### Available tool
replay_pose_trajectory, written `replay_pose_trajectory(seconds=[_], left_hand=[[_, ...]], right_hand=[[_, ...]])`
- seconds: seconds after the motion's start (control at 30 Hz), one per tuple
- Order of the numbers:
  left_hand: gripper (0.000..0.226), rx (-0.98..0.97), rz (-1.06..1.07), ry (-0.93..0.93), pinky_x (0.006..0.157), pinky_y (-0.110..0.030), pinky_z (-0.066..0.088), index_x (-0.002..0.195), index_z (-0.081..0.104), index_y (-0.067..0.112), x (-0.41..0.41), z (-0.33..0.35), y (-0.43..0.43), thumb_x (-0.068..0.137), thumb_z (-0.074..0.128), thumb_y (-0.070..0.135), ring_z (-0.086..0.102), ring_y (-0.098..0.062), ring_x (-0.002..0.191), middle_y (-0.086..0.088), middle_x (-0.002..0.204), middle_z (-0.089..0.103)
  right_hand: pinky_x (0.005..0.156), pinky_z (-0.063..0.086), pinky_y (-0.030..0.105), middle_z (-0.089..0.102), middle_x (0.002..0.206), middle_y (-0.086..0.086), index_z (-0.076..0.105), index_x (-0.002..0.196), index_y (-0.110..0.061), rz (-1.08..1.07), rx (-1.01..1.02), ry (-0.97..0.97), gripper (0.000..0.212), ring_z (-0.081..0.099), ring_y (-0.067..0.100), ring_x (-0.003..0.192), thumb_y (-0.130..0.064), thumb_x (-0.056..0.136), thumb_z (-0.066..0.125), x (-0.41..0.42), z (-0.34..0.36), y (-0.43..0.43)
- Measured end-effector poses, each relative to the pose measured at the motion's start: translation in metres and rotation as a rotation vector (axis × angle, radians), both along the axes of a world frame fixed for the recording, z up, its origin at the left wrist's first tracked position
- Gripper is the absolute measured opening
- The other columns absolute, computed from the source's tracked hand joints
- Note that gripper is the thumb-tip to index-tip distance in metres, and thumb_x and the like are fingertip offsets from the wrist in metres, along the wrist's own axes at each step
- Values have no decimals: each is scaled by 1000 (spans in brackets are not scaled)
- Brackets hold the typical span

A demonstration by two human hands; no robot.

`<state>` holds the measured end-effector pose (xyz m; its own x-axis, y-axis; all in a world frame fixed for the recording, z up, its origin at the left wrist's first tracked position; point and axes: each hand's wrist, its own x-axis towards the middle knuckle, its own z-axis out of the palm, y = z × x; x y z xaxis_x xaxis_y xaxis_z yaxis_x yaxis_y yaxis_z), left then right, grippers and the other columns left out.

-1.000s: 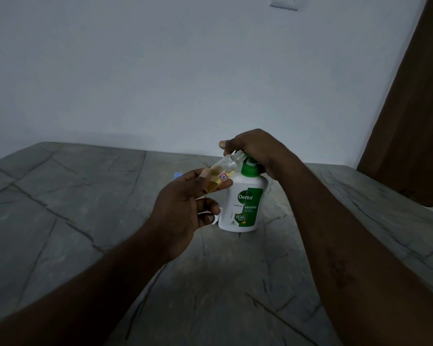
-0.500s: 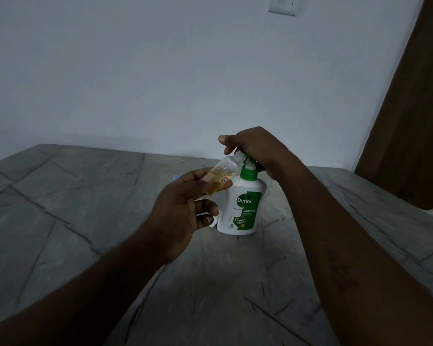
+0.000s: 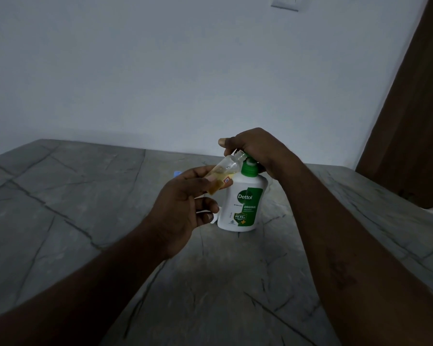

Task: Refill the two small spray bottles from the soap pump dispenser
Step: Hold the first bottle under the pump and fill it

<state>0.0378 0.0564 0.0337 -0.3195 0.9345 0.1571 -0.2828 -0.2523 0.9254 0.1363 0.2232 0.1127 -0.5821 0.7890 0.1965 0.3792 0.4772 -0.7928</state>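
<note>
A white soap pump dispenser [image 3: 243, 203] with a green label and green collar stands on the grey stone table [image 3: 85, 196]. My right hand [image 3: 254, 148] covers its pump head from above. My left hand [image 3: 183, 208] holds a small clear spray bottle [image 3: 224, 173], tilted with its open neck up against the pump nozzle. Amber liquid fills the bottle's lower part. A small white piece, perhaps the bottle's cap, shows under my left fingers [image 3: 214, 217]. A second spray bottle is not clearly in view.
A small blue object [image 3: 176, 174] peeks out behind my left hand. A white wall runs behind the table, with a switch plate [image 3: 284, 2] at the top. A brown wooden door [image 3: 410, 121] stands at the right.
The pump head rose under my right hand and is lower again now. The view has shifted slightly. The left hand keeps the bottle at the nozzle.
</note>
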Motion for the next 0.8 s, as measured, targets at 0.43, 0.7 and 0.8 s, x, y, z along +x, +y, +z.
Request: replay_pose_trajectory(seconds=[0.43, 0.7, 0.8], left_hand=[[52, 50, -28, -14, 56, -26, 45, 118, 69, 12, 1, 3, -1, 67, 67, 26, 54, -14, 58, -11, 112, 73], [53, 38, -16, -43, 58, -25, 48, 120, 67, 9, 2, 4, 0, 69, 66, 23, 55, -13, 60, -8, 103, 73], [51, 40, -14, -51, 57, -24, 49, 121, 67, 8, 1, 3, 2, 71, 65, 21, 56, -12, 60, -12, 108, 72]], right_hand=[[61, 46, 27, 68, 80, -2, 76, 79, -17, -77, 195, 8, 38, 62, 15, 71, -51, 93, 67, 1, 8, -3], [63, 47, 29, 70, 88, 1, 75, 81, -18, -62, 143, -4, 37, 63, 18, 77, -52, 92, 67, 2, 7, -3], [65, 46, 30, 70, 89, -1, 75, 81, -19, -51, 97, -13, 36, 62, 18, 77, -52, 92, 67, 2, 7, -5]])
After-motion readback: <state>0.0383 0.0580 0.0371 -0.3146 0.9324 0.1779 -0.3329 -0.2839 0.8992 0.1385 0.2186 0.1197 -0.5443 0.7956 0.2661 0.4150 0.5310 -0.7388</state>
